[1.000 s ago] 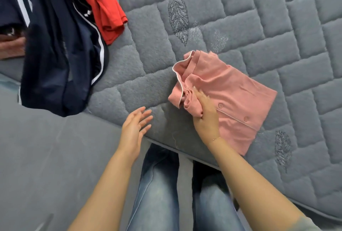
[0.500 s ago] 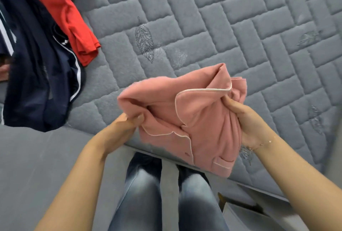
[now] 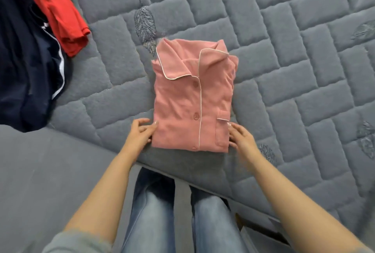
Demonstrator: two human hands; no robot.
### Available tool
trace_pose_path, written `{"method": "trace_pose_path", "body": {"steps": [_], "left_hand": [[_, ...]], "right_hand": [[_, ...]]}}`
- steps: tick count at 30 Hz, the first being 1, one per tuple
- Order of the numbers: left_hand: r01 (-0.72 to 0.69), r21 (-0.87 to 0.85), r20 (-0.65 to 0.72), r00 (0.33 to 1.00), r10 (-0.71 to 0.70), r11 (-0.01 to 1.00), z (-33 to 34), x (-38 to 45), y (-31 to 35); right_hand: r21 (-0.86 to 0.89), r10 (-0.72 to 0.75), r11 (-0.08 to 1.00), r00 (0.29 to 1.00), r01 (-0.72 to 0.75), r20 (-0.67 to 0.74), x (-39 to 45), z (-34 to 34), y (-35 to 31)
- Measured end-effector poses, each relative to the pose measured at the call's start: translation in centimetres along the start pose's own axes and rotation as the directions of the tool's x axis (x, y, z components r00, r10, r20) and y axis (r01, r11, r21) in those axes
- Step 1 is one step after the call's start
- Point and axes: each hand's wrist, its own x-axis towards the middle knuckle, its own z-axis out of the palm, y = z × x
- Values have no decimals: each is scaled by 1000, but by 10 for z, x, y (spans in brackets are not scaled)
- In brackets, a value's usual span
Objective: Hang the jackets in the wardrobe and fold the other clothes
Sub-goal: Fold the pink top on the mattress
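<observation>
A pink pyjama shirt with white piping lies folded into a neat rectangle on the grey quilted mattress, collar away from me and buttons up. My left hand touches the shirt's near left corner with loosely spread fingers. At the near right corner, below the pocket, my right hand rests with relaxed fingers. Neither hand grips the cloth.
A dark navy jacket with white stripes lies over the mattress's left edge. A red garment lies partly on top of it at the upper left. My legs in blue jeans stand against the mattress's near edge.
Half a second ago both hands held the pink shirt up, bunched in the air. Now it lies flat and folded on the mattress, and both hands have let go.
</observation>
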Motion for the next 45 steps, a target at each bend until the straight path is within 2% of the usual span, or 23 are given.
{"method": "trace_pose_path", "body": {"steps": [4, 8, 10, 12, 14, 16, 19, 21, 23, 25, 28, 30, 32, 33, 35, 37, 39, 41, 45], "left_hand": [[47, -61, -28, 998, -49, 997, 16, -39, -41], [29, -94, -193, 980, -47, 995, 25, -55, -58], [55, -89, -217, 973, -73, 995, 23, -58, -63], [47, -24, -173, 984, -50, 999, 16, -54, -58], [-9, -6, -124, 992, 8, 1000, 6, -39, -43], [-59, -38, -116, 992, 55, 998, -1, -16, -18], [-92, -194, -61, 995, 81, 977, 6, 27, 26], [-73, -313, 1, 997, 77, 947, 19, 55, 57], [-81, -358, 12, 996, 91, 930, 30, 73, 82], [-121, -322, -8, 992, 125, 939, 37, 85, 95], [-225, -257, -96, 974, 207, 940, 37, 94, 97], [-275, -222, -159, 957, 243, 936, 37, 96, 93], [-257, -209, -193, 957, 218, 943, 40, 95, 96], [-204, -252, -166, 972, 166, 946, 40, 95, 100], [-77, -352, 5, 996, 84, 933, 36, 94, 111], [-32, -333, 136, 987, 82, 942, 34, 93, 120], [-21, -252, 134, 989, 57, 967, 40, 89, 123], [-22, -245, 86, 995, 44, 969, 50, 81, 124], [-108, -445, -32, 994, 105, 889, 53, 50, 117]], "right_hand": [[-66, -37, 997, 996, 32, -76, -35, 15, 43], [-153, -78, 987, 979, 50, -186, -41, 16, 49], [-198, -24, 980, 986, -9, -162, -40, 9, 51], [-229, 7, 973, 992, -36, -126, -37, 1, 44], [-250, -55, 968, 991, 23, -125, -30, -6, 28], [-262, -180, 953, 979, 150, -93, -19, -10, 2], [-291, -375, 888, 927, 356, -12, 9, 0, -49], [-254, -425, 876, 905, 410, -7, 34, 17, -82], [-204, -401, 900, 915, 385, -40, 59, 35, -109], [-209, -398, 904, 912, 372, -98, 77, 47, -123], [-211, -478, 875, 845, 435, -239, 90, 47, -128], [-183, -474, 881, 814, 437, -335, 94, 40, -122], [-155, -420, 908, 839, 390, -347, 96, 38, -116], [-146, -387, 922, 858, 358, -337, 97, 38, -115], [-53, -286, 957, 910, 284, -299, 95, 42, -116], [39, -193, 978, 966, 203, -173, 91, 45, -118], [70, -161, 985, 987, 160, 9, 89, 45, -118], [4, -152, 988, 983, 152, 101, 88, 48, -123], [-183, -152, 969, 985, 166, 86, 72, 52, -142]]}}
